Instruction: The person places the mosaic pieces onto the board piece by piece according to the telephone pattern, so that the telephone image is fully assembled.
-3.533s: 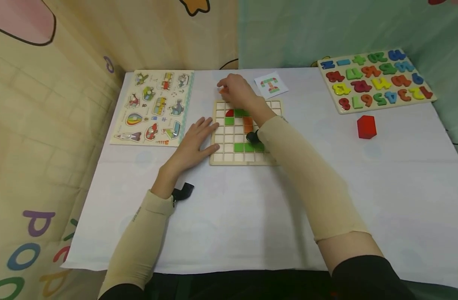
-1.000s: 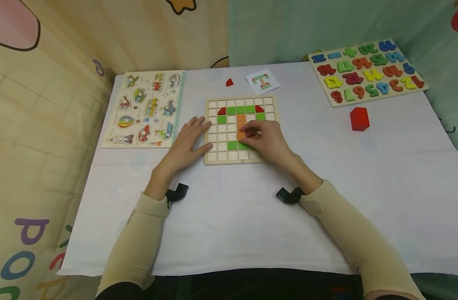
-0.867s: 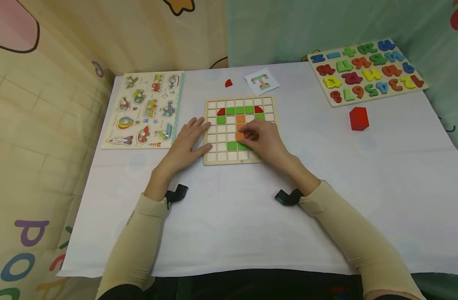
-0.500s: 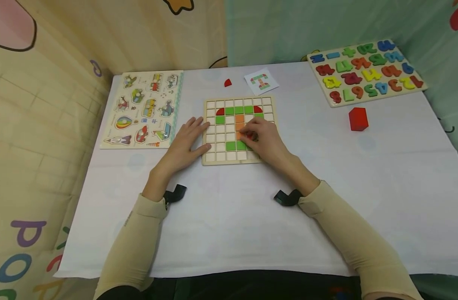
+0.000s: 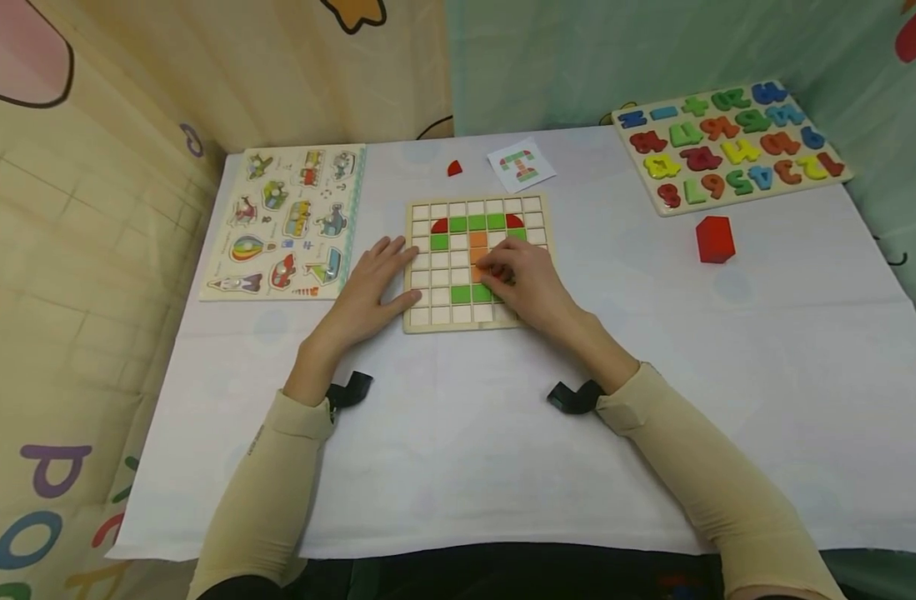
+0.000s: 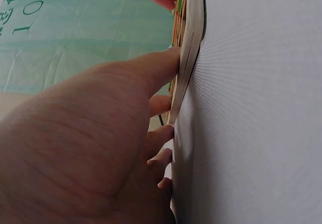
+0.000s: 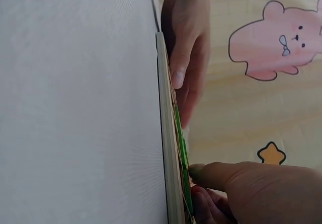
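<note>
A wooden grid board lies mid-table, with green square tiles, red quarter-round tiles and a column of orange square tiles set in it. My left hand rests along the board's left edge, fingers extended; in the left wrist view its thumb presses on the board's side. Over the lower middle of the board, my right hand has thumb and forefinger pinched at the lowest orange square tile. This hand covers the board's lower right cells.
Behind the board lie a loose red quarter-round tile and a pattern card. A vehicle puzzle board is at the left. At the right are a letter-and-number puzzle board and a red block.
My right hand has come back from behind the board to its lower middle, and the orange column now reaches down to the green row. Over the last second both hands hold nearly still.
</note>
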{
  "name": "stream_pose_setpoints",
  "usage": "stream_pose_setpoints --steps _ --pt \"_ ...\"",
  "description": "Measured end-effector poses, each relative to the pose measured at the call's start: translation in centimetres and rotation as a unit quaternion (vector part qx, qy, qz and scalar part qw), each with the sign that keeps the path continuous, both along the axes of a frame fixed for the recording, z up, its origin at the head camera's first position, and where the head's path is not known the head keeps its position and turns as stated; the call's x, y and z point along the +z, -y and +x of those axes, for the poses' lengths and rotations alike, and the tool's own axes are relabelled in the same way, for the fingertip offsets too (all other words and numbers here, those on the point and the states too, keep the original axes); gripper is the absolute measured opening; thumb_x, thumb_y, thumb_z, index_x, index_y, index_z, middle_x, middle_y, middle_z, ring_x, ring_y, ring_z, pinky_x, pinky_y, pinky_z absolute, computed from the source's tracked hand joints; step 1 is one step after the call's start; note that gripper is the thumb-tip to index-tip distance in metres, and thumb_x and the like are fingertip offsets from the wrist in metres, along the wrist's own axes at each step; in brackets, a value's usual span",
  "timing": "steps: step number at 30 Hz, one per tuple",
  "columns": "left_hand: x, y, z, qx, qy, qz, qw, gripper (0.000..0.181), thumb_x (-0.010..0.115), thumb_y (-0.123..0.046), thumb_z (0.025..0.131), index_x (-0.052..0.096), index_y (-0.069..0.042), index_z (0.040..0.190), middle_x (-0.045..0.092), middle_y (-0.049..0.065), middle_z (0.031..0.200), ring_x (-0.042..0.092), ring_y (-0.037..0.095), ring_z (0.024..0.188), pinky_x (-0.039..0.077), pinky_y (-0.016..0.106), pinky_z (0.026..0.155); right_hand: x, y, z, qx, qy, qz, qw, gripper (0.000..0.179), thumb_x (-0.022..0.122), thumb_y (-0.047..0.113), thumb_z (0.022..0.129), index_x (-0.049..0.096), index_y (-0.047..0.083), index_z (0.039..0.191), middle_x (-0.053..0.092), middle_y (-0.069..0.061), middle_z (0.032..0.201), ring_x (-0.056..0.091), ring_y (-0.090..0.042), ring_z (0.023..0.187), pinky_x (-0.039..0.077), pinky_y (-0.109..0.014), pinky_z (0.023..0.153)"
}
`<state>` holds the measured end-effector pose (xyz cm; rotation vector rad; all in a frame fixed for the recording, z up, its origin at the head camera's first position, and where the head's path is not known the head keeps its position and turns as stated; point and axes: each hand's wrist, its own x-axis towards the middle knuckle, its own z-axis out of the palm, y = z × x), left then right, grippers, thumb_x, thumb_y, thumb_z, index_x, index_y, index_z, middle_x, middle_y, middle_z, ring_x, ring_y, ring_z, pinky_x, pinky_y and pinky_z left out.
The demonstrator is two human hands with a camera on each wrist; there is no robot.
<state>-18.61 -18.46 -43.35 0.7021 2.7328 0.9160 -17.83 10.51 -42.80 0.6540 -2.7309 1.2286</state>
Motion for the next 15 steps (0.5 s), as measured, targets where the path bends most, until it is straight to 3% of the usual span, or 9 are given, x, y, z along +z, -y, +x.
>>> stream_pose_setpoints --steps 8,15 --pt "0.0 0.3 0.2 0.007 0.005 0.003 1.0 0.07 0.066 -0.031 0.105 0.037 -0.009 0.164 0.021 0.013 0.176 0.006 0.032 0.166 0.001 0.05 0.135 1.0 0.1 -1.2 0.003 0.017 -0.026 0.9995 0.019 0.075 0.015 0.099 0.079 0.003 0.114 0.074 -0.008 0.099 0.067 -0.019 0.088 0.059 -0.033 0.079" --pt "-0.1 -0.1 0.1 0.003 0.007 0.007 0.9999 0.07 0.066 -0.032 0.105 0.037 -0.011 0.165 0.02 0.01 0.177 0.005 0.029 0.166 0.0 0.049 0.135 1.4 -0.9 -4.5 -0.036 0.007 -0.04 0.9985 0.019 0.073 0.014 0.1 0.078 0.003 0.115 0.077 -0.011 0.11 0.067 -0.022 0.094 0.057 -0.032 0.081"
